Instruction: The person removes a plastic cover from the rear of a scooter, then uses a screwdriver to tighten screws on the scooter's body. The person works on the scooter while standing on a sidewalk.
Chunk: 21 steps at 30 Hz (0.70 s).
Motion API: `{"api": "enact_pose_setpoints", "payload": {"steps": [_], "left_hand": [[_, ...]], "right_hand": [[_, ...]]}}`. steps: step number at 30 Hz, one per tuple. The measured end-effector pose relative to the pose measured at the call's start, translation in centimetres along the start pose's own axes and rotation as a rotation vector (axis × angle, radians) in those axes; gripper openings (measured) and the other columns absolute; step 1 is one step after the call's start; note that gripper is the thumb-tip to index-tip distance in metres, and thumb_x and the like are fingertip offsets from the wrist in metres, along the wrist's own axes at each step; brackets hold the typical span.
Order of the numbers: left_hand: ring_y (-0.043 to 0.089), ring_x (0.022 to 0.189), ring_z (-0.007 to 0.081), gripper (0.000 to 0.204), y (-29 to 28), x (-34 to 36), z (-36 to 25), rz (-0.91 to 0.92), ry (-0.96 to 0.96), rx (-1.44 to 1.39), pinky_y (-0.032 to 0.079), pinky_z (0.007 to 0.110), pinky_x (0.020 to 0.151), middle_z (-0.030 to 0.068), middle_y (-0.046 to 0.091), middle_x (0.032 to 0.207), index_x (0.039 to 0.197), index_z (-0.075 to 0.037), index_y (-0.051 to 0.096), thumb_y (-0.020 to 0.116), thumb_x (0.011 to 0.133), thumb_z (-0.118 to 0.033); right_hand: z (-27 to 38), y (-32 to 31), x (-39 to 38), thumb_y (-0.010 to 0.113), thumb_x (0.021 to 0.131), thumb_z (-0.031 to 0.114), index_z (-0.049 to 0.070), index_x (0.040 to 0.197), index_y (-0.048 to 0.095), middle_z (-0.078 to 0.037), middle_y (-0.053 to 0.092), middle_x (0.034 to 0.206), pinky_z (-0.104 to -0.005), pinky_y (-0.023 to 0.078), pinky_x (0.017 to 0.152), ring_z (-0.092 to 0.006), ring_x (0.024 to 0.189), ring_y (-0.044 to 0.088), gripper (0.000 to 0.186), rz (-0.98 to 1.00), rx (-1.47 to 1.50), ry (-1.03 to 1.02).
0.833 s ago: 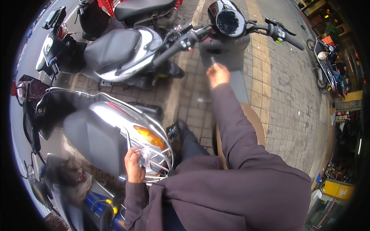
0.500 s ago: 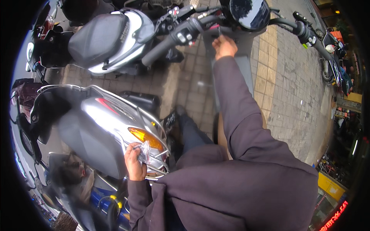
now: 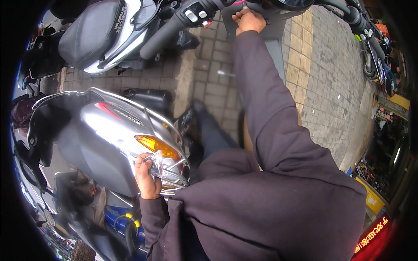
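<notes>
My left hand is closed on a small crinkled clear plastic bag. It is held over the rear rack of the parked silver scooter, near its orange light. My right arm stretches forward between the handlebars of the scooter I am astride. At that scooter's dark grey front panel, my right hand has its fingers drawn together in a pinch. Whatever they grip is hidden. Something pink-red shows just beyond the fingertips. The left handlebar grip lies left of that hand.
A white scooter with a black seat stands at the far left. Another vehicle with a blue body and yellow-black cable is at the near left. Brick paving runs along the right, with more two-wheelers and shopfronts beyond.
The view has tipped down, so the handlebars and right hand sit higher in the picture. My right hand remains at the front panel. My left hand still holds the plastic bag.
</notes>
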State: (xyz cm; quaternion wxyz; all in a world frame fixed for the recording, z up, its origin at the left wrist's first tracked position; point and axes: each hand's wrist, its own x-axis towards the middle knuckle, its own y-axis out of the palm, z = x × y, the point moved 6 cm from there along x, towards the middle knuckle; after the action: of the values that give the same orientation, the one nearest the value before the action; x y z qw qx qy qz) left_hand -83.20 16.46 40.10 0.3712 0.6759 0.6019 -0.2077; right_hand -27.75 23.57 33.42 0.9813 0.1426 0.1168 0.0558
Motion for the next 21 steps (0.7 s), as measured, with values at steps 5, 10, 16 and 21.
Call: {"api": "enact_pose_setpoints", "payload": {"steps": [5, 10, 16, 21], "left_hand": [[0.063, 0.075, 0.0164, 0.018, 0.3, 0.2, 0.2, -0.004, -0.023, 0.005, 0.054, 0.028, 0.075, 0.0089, 0.064, 0.087, 0.099, 0.004, 0.057, 0.049, 0.086, -0.005], [0.064, 0.075, 0.0161, 0.017, 1.1, 0.8, 0.2, 0.036, -0.026, 0.003, 0.055, 0.029, 0.076, 0.0089, 0.065, 0.087, 0.099, 0.003, 0.057, 0.049, 0.086, -0.004], [0.063, 0.075, 0.0147, 0.017, 1.5, 0.7, 0.0, 0.071, -0.011, -0.019, 0.053, 0.027, 0.075, 0.0093, 0.066, 0.089, 0.100, 0.003, 0.059, 0.048, 0.088, -0.002], [0.063, 0.076, 0.0150, 0.017, 1.4, 1.0, 0.4, 0.057, -0.034, -0.014, 0.053, 0.027, 0.075, 0.0096, 0.067, 0.090, 0.100, 0.003, 0.059, 0.048, 0.088, -0.002]], "right_hand": [[-0.7, 0.1, 0.9, 0.065, 0.091, 0.002, -0.008, 0.085, 0.055, -0.014, 0.063, 0.072, -0.0330, 0.058, 0.046, -0.0198, 0.055, 0.063, 0.015, -0.031, -0.001, -0.011], [-1.6, 0.6, 2.0, 0.068, 0.093, 0.013, -0.001, 0.079, 0.064, -0.010, 0.064, 0.068, -0.0311, 0.050, 0.046, -0.0164, 0.051, 0.058, 0.021, 0.005, -0.023, 0.059], [-0.8, 0.3, 1.1, 0.068, 0.095, 0.016, -0.002, 0.080, 0.062, -0.008, 0.061, 0.064, -0.0294, 0.046, 0.041, -0.0150, 0.047, 0.056, 0.024, -0.058, -0.229, -0.038], [-1.0, -0.2, 0.8, 0.069, 0.094, 0.018, -0.003, 0.082, 0.063, -0.007, 0.062, 0.063, -0.0287, 0.042, 0.038, -0.0149, 0.046, 0.056, 0.025, 0.002, -0.291, -0.013]]}}
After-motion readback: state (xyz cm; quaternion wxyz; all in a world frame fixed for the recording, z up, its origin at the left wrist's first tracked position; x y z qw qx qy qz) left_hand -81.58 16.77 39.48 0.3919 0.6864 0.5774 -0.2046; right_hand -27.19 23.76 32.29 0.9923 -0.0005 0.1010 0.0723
